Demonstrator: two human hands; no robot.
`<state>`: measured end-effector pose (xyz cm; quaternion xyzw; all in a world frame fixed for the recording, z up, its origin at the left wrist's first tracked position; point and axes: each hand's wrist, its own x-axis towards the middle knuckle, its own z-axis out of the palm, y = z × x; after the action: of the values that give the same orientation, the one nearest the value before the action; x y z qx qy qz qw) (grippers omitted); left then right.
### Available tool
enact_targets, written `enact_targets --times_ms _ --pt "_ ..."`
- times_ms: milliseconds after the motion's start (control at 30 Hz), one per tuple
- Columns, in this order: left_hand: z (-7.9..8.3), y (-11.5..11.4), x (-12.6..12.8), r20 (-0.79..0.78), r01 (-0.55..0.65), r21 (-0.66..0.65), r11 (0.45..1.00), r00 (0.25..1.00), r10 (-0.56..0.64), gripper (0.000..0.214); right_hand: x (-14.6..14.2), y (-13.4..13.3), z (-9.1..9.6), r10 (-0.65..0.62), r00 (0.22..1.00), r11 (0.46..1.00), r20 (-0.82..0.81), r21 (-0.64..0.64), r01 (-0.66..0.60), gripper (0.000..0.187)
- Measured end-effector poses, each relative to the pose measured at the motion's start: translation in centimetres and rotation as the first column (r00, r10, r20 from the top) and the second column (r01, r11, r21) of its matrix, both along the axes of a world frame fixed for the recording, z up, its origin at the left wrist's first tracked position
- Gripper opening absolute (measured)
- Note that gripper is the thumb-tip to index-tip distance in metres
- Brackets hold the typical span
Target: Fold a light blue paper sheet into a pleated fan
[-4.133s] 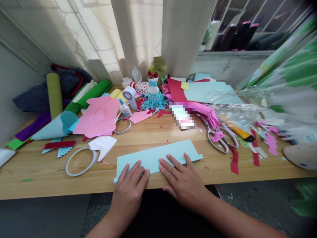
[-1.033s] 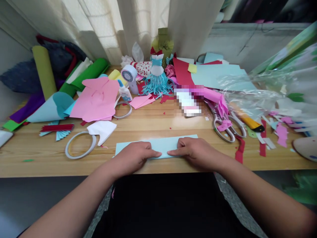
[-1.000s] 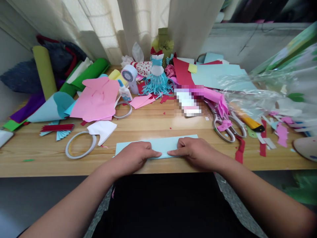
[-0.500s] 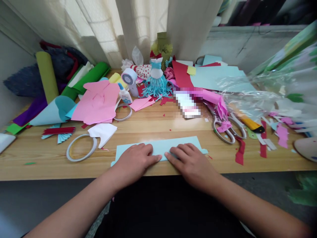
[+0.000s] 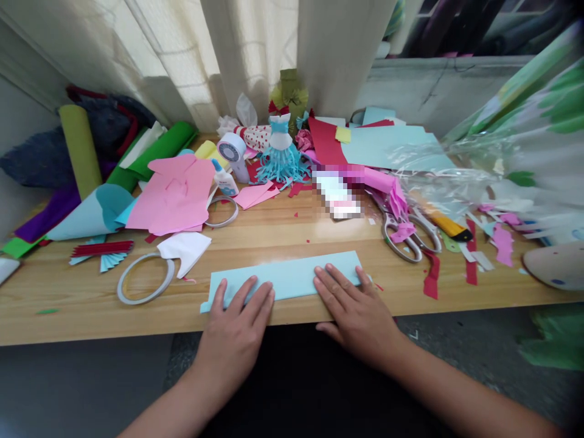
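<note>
- Head view: the left hand (image 5: 235, 328) and right hand (image 5: 362, 313) now lie spread, farther apart than a moment ago, fingers extended, neither gripping.
- The blue strip (image 5: 289, 278) lies under both on the table (image 5: 255, 244); pressing now seems wider along its near edge.

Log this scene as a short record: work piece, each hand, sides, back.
Work piece: light-blue paper strip, lying near the front edge of the wooden table
Left hand: spread, resting on the strip's left part
Right hand: laid on its right part
Left side: white ring-shaped roll, white paper piece
Right side: scissors, yellow-and-black tool
Back: glue bottle, handheld fan, blue fringed paper dress
</note>
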<state>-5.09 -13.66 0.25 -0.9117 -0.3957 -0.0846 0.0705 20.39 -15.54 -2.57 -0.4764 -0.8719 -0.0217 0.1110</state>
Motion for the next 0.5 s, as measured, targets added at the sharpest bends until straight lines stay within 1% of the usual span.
enact_targets --times_ms 133,267,367,500 --pt "-0.8 -1.2 -2.8 0.012 -0.083 0.0 0.997 0.996 0.083 0.056 3.0 -0.7 -0.2 -0.099 0.994 0.995 0.036 -0.007 0.1 0.075" --pt "-1.8 -2.5 -5.5 -0.021 -0.192 0.01 0.981 0.981 0.192 0.073 5.2 -1.3 -0.2 -0.18 0.982 0.983 0.056 -0.015 0.181 0.073" --pt "-2.3 -3.1 -6.4 0.008 -0.274 0.033 0.961 0.962 0.273 0.08 5.7 -1.5 0.0 -0.204 0.978 0.979 0.05 -0.008 0.204 0.073" --pt "-2.6 -3.4 -6.3 0.081 -0.325 0.014 0.946 0.943 0.323 0.08 4.7 -1.2 0.4 -0.198 0.98 0.979 0.004 0.045 0.198 0.072"
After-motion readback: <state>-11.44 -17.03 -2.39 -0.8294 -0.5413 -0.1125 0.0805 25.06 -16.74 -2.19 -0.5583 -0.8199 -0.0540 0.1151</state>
